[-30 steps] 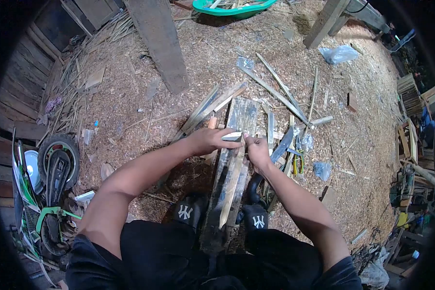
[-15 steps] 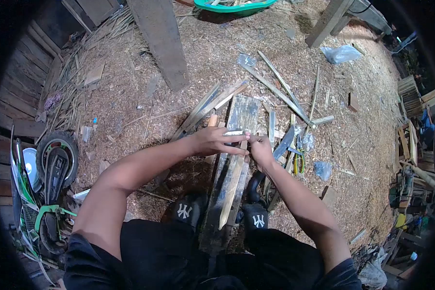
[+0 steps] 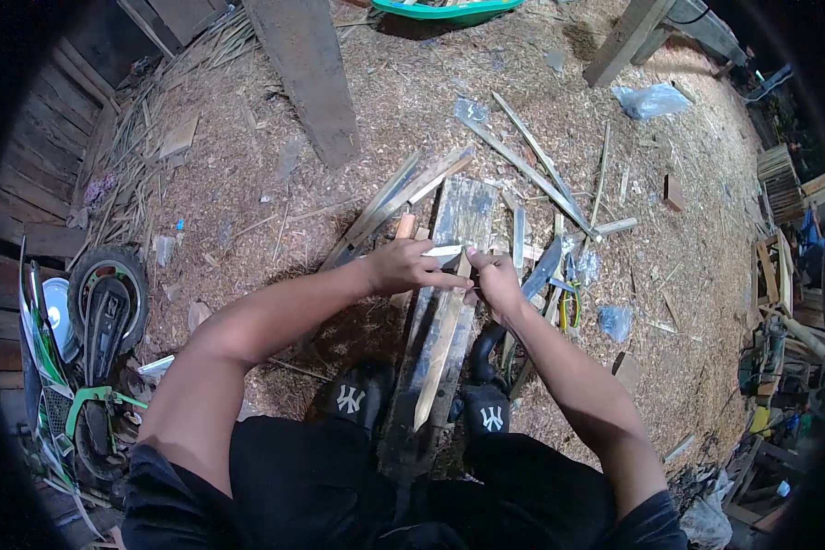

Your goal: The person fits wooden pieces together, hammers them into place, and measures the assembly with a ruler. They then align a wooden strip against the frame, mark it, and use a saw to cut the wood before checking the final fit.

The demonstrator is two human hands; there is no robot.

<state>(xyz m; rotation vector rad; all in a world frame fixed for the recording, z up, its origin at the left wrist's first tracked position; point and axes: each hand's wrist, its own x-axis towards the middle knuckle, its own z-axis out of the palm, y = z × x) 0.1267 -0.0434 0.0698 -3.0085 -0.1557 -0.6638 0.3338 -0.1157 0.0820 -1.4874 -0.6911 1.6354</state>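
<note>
A narrow wooden strip [image 3: 440,357] with a pointed near end lies lengthwise along a worn plank [image 3: 467,206] between my feet. At its far end, my right hand [image 3: 497,282] is closed, thumb and fingers pinching the strip. From the other side my left hand [image 3: 401,268] reaches across, closed on a slim white piece [image 3: 444,251] whose kind I cannot make out. The piece's tip comes close to my right thumb. One left finger stretches over the strip towards the right hand. Parts of the fingertips are hidden.
Several wooden strips [image 3: 532,170] lie beyond the plank. To the right are a dark blade [image 3: 547,266], yellow-handled pliers [image 3: 570,307] and a plastic bag [image 3: 614,321]. A wooden post [image 3: 307,82] rises ahead. A small motorbike [image 3: 105,321] stands left. Wood shavings cover the ground.
My left hand has shifted slightly, and more of the white piece shows between the hands. My right hand stays at the far end of the strip.
</note>
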